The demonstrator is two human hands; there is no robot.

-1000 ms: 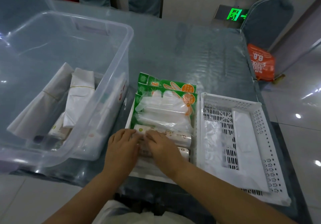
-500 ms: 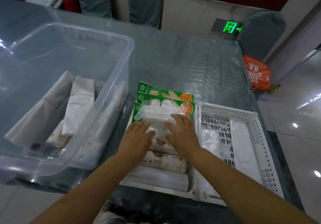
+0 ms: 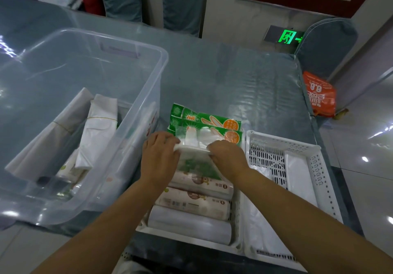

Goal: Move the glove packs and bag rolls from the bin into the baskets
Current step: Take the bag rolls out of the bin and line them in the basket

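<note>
A clear plastic bin (image 3: 136, 95) at the left holds folded white bags (image 3: 100, 129) and small rolls. Beside it a white basket (image 3: 185, 234) holds bag rolls (image 3: 197, 201) at its near end and green-topped glove packs (image 3: 208, 123) at its far end. My left hand (image 3: 159, 157) and my right hand (image 3: 227, 157) pinch the two ends of a glove pack (image 3: 195, 163), folding it up above the rolls. A second white basket (image 3: 314, 167) at the right holds flat white bags.
The table (image 3: 234, 78) has a grey cloth under clear plastic sheeting. Covered chairs stand behind it and at the far right. An orange bag (image 3: 319, 95) lies on the floor past the table's right edge.
Both hands moved from the rolls at the near end toward the glove packs, then took hold of one pack's edge and lifted it.
</note>
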